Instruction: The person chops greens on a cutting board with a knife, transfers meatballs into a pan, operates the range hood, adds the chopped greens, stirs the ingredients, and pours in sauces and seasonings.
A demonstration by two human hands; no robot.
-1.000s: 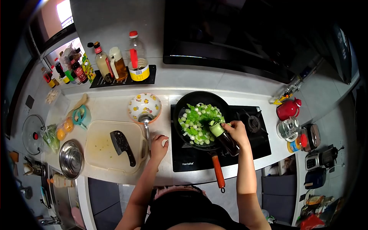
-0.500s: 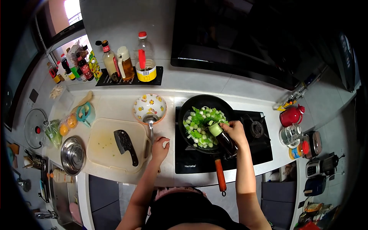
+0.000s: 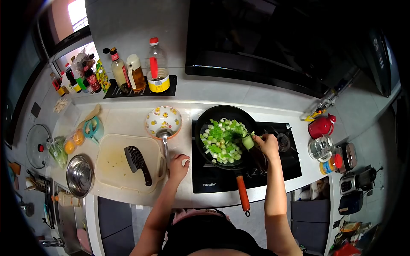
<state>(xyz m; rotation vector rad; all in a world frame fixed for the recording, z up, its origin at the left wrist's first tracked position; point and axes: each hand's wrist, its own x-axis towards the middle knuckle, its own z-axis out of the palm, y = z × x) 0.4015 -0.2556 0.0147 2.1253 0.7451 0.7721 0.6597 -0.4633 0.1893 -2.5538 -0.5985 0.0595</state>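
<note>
My right hand (image 3: 268, 146) is wrapped round a dark bottle (image 3: 257, 158) with a light green top, tilted at the right rim of the black pan (image 3: 245, 115). Chopped green and white vegetables (image 3: 224, 141) lie in the pan, whose orange-brown handle (image 3: 242, 192) points toward me. My left hand (image 3: 178, 167) rests at the counter with its fingers curled, beside the handle of a metal ladle (image 3: 164, 134). The ladle's head sits in a patterned bowl (image 3: 163, 117). Something small and white shows at the left fingers, too small to name.
A cleaver (image 3: 137, 162) lies on the cutting board (image 3: 111, 164), left of my left hand. Farther left is a metal bowl (image 3: 80, 176). Bottles stand on a black rack (image 3: 112, 91) behind. A red kettle (image 3: 321, 126) and jars are right of the black stove (image 3: 209, 181).
My right hand has moved slightly right with the bottle, whose green top has shifted from over the vegetables toward the pan's right rim. My left hand has hardly moved.
</note>
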